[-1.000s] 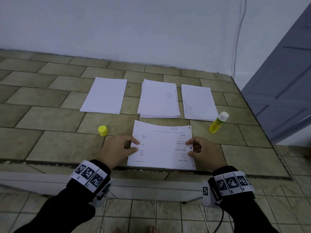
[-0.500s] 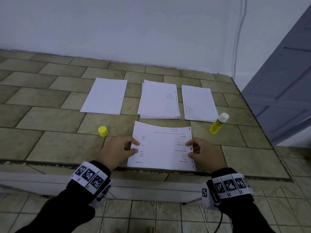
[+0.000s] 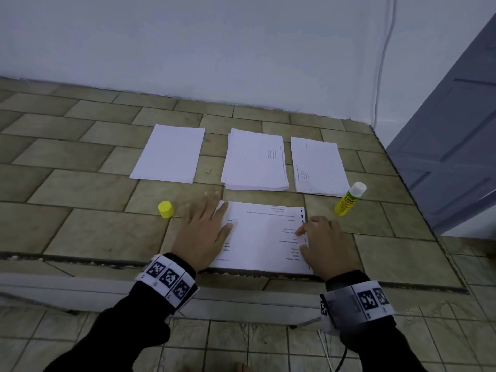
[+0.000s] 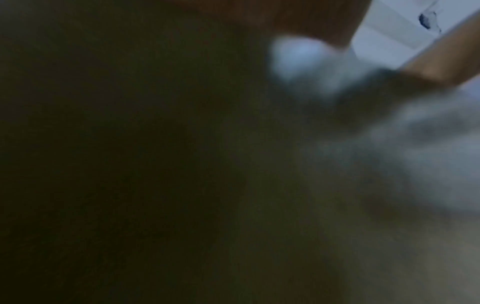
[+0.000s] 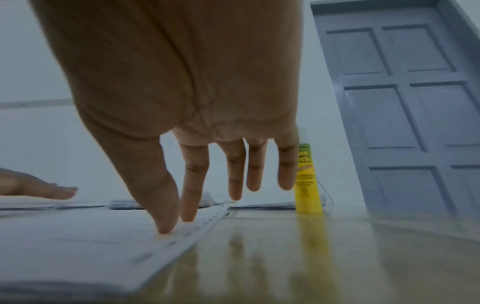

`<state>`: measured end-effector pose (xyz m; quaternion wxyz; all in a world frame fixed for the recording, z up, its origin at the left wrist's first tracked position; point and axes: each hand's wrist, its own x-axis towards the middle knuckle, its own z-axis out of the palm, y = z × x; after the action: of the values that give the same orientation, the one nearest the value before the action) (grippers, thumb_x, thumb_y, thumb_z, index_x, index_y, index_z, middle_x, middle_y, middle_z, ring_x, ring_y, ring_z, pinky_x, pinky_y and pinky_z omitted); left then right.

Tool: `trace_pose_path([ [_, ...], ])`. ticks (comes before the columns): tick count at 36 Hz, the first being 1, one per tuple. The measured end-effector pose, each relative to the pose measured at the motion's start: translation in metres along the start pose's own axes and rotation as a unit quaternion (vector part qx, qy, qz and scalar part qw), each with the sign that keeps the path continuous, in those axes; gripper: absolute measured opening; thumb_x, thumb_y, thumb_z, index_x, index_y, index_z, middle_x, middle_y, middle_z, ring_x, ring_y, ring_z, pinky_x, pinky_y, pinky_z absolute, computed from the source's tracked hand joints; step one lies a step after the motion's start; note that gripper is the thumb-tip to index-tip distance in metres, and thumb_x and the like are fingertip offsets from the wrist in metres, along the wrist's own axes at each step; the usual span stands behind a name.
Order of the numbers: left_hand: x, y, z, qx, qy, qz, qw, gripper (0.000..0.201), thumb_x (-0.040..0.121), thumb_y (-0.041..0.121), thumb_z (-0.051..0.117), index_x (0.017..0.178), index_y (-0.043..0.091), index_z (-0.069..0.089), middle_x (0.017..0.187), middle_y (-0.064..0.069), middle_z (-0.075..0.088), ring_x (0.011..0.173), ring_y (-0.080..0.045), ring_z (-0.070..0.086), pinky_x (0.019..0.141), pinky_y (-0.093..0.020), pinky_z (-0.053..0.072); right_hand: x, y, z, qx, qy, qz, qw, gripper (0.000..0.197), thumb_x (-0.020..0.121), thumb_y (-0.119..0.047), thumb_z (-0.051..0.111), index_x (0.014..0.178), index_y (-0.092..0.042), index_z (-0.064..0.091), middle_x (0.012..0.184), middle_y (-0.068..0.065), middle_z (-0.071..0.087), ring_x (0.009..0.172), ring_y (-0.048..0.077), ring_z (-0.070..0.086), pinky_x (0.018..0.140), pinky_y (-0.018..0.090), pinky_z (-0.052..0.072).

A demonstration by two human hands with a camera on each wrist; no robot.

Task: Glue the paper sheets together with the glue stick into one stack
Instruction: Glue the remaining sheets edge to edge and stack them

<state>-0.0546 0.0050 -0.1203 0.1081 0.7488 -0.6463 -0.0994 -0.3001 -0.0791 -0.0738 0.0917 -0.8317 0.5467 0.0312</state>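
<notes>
both hands (image 3: 206, 232) seemingly flat on printed sheet (image 3: 265, 237)

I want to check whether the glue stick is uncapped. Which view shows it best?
The head view: the whole glue stick stands upright with its white top bare, the yellow cap apart on the tiles. The right wrist view shows only its yellow body, the top hidden behind the right hand. The left wrist view is dark blur.

surface: tiled ledge (image 3: 80, 189) | on it: four paper piles, glue stick (image 3: 349, 200), yellow cap (image 3: 165, 209)
</notes>
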Motion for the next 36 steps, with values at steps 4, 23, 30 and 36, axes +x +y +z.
trace_pose_path([
  [4, 0.006, -0.003, 0.019, 0.045, 0.018, -0.013, 0.999, 0.079, 0.092, 0.053, -0.004, 0.154, 0.013, 0.021, 0.163, -0.004, 0.016, 0.151, -0.024, 0.002, 0.118, -0.057, 0.005, -0.003, -0.023, 0.008, -0.041, 0.065, 0.002, 0.997, 0.027, 0.086, -0.025, 0.058, 0.112, -0.016, 0.06, 0.129, 0.009, 0.053, 0.112, 0.031, 0.05, 0.089, 0.046, 0.043],
  [23, 0.006, -0.006, 0.028, 0.06, 0.061, -0.003, 0.996, 0.062, 0.097, 0.041, 0.023, 0.142, 0.005, 0.047, 0.15, -0.009, 0.044, 0.139, -0.033, 0.04, 0.105, -0.064, 0.033, 0.032, -0.044, 0.06, -0.003, 0.027, -0.098, 0.995, 0.102, 0.073, -0.065, -0.033, 0.155, -0.019, 0.005, 0.162, -0.006, 0.002, 0.148, 0.008, -0.001, 0.116, 0.051, -0.008],
  [30, 0.006, -0.006, 0.028, 0.062, 0.065, 0.0, 0.996, 0.062, 0.098, 0.042, 0.022, 0.142, 0.005, 0.047, 0.15, -0.009, 0.044, 0.139, -0.033, 0.039, 0.106, -0.064, 0.033, 0.023, 0.016, 0.05, -0.037, 0.041, 0.005, 0.998, 0.087, 0.083, -0.058, -0.012, 0.153, -0.014, 0.016, 0.161, 0.0, 0.017, 0.148, 0.016, 0.012, 0.114, 0.06, -0.001],
  [36, 0.006, -0.005, 0.029, 0.064, 0.076, 0.0, 0.995, 0.061, 0.097, 0.041, 0.024, 0.142, 0.006, 0.048, 0.15, -0.009, 0.044, 0.139, -0.033, 0.04, 0.106, -0.065, 0.033, 0.019, -0.017, 0.049, -0.025, 0.071, -0.015, 0.997, 0.083, 0.091, -0.057, 0.004, 0.149, -0.003, 0.028, 0.156, 0.014, 0.027, 0.144, 0.028, 0.028, 0.111, 0.064, 0.008],
])
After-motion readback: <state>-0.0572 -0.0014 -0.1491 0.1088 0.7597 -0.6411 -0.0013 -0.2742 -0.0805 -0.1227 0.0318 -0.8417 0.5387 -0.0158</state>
